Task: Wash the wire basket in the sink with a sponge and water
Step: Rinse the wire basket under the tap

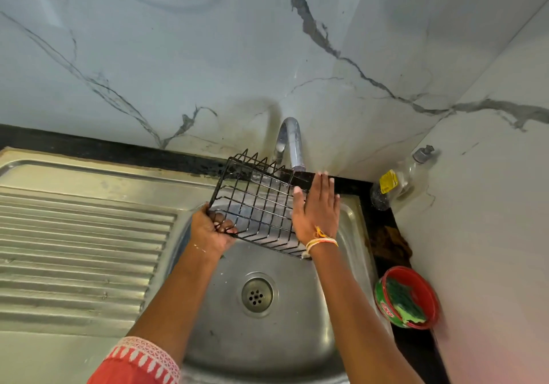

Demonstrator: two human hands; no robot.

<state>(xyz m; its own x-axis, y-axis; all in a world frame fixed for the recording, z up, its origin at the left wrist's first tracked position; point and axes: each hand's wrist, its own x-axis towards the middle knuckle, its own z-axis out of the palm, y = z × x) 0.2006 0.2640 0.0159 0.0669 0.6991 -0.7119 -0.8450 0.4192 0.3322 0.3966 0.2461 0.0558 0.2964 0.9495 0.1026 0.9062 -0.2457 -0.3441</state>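
A black wire basket (pixel 255 202) is held tilted over the steel sink (pixel 267 333), just under the spout of the chrome tap (pixel 292 146). My left hand (pixel 212 229) grips the basket's near left corner, fingers curled round the wires. With fingers straight, my right hand (pixel 318 205) lies flat against the basket's right side. A thin run of water falls from the spout onto the basket. A green sponge (pixel 405 302) lies in a red tub (pixel 408 297) on the ledge to the right; neither hand is near it.
A ribbed steel draining board (pixel 80 244) stretches left of the basin. The drain (pixel 257 294) sits in the basin's middle. A clear bottle with a yellow label (pixel 395 181) and a brown cloth (pixel 389 244) lie on the dark right ledge. Marble wall stands behind.
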